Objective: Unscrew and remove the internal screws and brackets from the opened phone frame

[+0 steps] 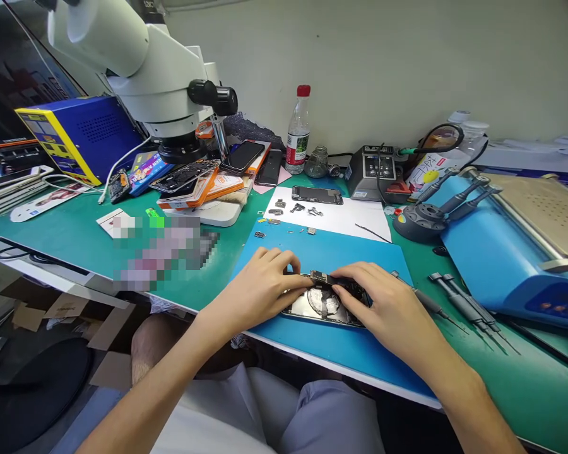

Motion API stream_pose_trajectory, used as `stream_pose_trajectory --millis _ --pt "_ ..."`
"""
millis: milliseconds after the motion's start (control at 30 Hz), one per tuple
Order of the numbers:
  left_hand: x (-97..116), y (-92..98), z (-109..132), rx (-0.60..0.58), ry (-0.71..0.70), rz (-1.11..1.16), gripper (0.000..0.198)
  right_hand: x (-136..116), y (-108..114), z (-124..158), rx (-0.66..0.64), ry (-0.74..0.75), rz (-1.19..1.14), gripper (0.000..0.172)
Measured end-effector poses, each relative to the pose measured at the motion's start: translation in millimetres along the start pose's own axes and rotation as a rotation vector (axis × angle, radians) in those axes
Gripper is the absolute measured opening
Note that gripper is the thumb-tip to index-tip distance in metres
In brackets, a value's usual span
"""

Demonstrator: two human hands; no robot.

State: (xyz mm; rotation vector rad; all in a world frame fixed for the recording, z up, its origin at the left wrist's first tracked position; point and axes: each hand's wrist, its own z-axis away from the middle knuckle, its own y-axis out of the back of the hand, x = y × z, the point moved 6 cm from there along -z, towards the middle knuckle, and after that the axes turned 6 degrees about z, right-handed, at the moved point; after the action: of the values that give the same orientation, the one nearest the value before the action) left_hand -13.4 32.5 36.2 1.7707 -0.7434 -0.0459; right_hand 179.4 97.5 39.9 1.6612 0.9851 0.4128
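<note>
An opened phone (324, 309) lies on the blue mat near the front edge, its inside facing up and a round coil pad in its middle. At its far side a small circuit board (319, 276) stands slightly raised. My left hand (265, 284) is closed at the phone's left end, with fingertips reaching to the board. From the other side, my right hand (378, 296) grips the phone's right part, thumb and index finger close to the board. The fingers cover part of the housing, and their exact contact with the board is hidden.
Loose small parts (299, 208) and a phone screen (317, 195) lie on white paper behind the mat. Screwdrivers (473, 312) and a blue machine (515, 252) are at right. A microscope (170, 82) overhangs stacked phones at left. A bottle (298, 135) stands behind.
</note>
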Motion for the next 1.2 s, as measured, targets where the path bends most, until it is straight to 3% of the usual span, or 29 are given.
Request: stream_pose_trajectory --millis 433,900,1200 --pt "1.5 -0.7 7.1 0.045 -0.124 -0.1 0.022 -1.2 0.4 -0.5 -0.024 -0.006 0.023 0.015" --pt "5.7 -2.4 9.1 0.024 -0.125 -0.125 0.019 -9.2 5.9 -4.4 -0.05 0.122 0.134 0.023" --pt "7.2 -1.2 5.9 0.07 -0.053 -0.113 0.019 -1.0 4.1 -2.1 -0.059 0.047 0.05 0.021"
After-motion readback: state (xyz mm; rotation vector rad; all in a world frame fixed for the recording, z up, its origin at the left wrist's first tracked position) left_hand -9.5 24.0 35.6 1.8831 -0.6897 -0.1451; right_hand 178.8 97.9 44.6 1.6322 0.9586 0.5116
